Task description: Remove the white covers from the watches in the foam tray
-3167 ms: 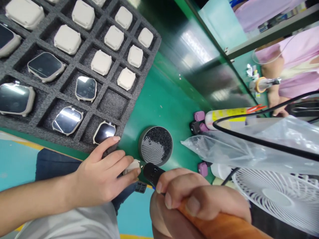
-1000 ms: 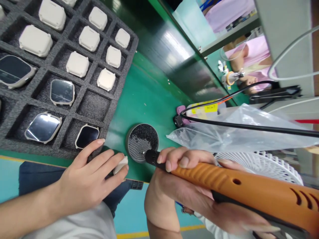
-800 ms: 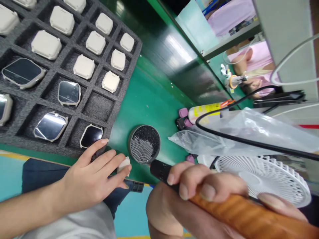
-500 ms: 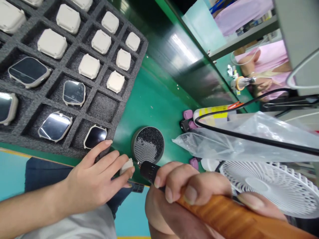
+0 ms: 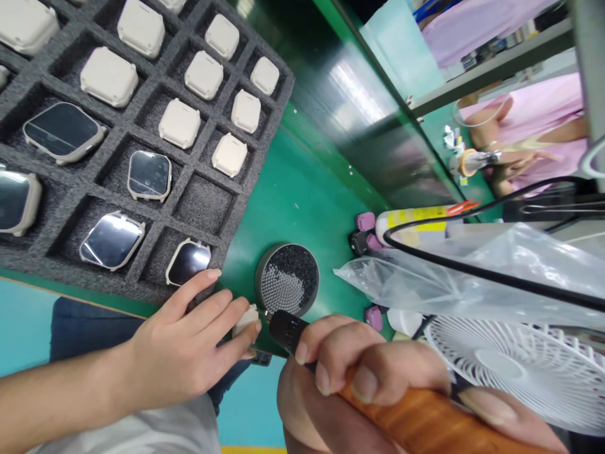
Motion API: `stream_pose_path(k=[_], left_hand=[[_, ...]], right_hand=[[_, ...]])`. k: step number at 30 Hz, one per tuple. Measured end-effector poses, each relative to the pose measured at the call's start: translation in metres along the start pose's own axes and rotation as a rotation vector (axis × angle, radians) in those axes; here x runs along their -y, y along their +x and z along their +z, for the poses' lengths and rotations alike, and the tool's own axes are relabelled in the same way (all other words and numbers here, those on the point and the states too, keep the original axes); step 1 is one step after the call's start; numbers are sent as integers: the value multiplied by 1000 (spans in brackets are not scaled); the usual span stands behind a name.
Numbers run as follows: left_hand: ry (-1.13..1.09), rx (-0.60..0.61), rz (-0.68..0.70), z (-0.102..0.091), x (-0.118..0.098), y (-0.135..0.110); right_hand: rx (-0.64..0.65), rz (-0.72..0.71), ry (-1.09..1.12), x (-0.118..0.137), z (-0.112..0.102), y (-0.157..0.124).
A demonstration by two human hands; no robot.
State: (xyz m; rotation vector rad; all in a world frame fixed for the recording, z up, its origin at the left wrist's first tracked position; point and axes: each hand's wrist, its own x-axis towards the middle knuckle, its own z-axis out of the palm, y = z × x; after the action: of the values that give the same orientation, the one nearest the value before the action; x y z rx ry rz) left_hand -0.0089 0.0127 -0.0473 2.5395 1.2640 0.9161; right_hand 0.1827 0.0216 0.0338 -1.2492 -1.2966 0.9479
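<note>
My left hand (image 5: 189, 347) holds a small whitish watch case (image 5: 244, 320) between thumb and fingers at the table's front edge; the fingers hide much of it. My index finger lies close to a screen-up watch (image 5: 190, 260) in the corner of the foam tray. Wrapped round the orange grip of an electric screwdriver (image 5: 423, 410) is my right hand (image 5: 368, 362). The driver's black nose points left, its short bit at the held case; whether they touch I cannot tell. Just beyond the bit stands a round dish (image 5: 288, 277) of tiny dark and silvery screws.
A dark foam tray (image 5: 205, 203) carries several watches, some back-up, others screen-up. Purple and black small cases, a white-yellow bottle (image 5: 411, 221), a clear plastic bag (image 5: 416, 268), a black cable and a white fan (image 5: 501, 366) crowd the right. Across the partition, a co-worker in pink works.
The view has shifted slightly, so the tray, dish and objects sit further right. Both hands keep their grips, with the driver bit still at the watch case.
</note>
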Motion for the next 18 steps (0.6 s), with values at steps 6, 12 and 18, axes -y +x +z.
stream_pose_path(k=[6, 12, 18], left_hand=[[1, -10, -16, 1, 0, 1], [-12, -12, -21, -1, -1, 3], [-17, -14, -20, 0, 1, 3]], right_hand=[[-2, 9, 84, 6, -2, 2], [282, 75, -22, 6, -23, 13], [207, 24, 28, -1, -10, 4]])
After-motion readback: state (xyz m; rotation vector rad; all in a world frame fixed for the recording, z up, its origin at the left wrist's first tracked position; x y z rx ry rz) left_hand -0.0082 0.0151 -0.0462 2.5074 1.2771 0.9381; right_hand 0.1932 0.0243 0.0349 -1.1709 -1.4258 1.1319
